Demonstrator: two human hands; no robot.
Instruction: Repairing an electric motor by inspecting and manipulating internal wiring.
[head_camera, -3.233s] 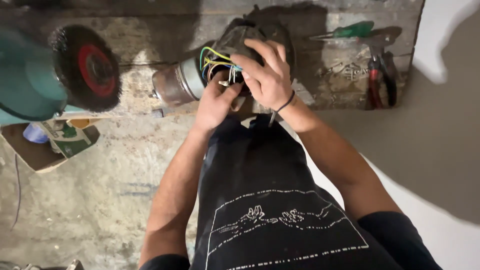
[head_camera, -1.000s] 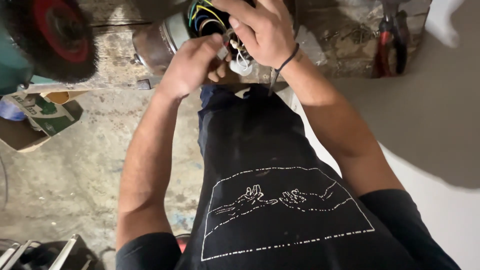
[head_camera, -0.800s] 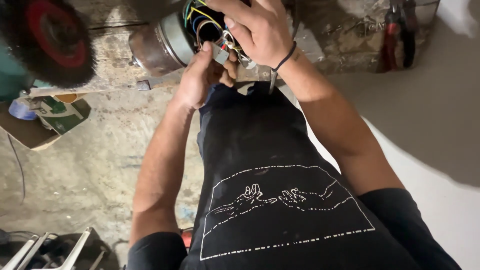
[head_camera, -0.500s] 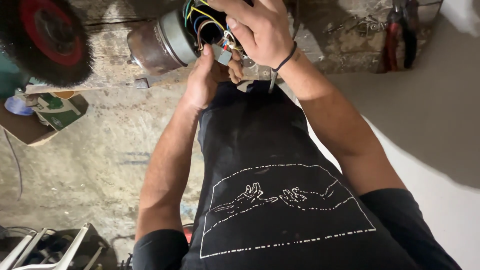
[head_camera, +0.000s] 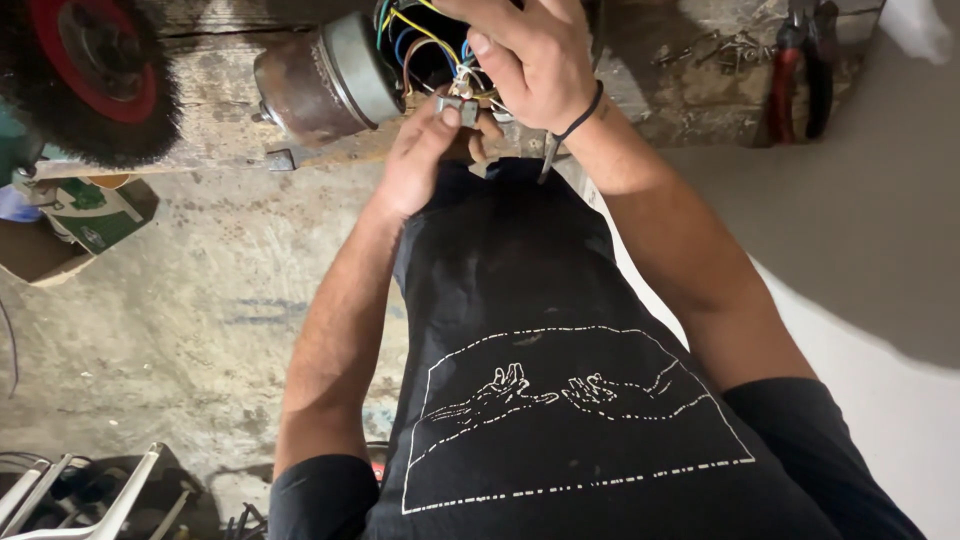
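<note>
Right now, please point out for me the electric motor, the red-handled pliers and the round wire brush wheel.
electric motor (head_camera: 330, 85), head view, on its rusty round housing.
red-handled pliers (head_camera: 783, 85), head view, on the red handle.
wire brush wheel (head_camera: 95, 60), head view, on its red centre disc.

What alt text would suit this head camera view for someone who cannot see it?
Two bare hands, left hand and right hand, work on coloured wires at the open end of a rusty electric motor on a workbench. Red-handled pliers lie to the right, a wire brush wheel to the left.
</note>
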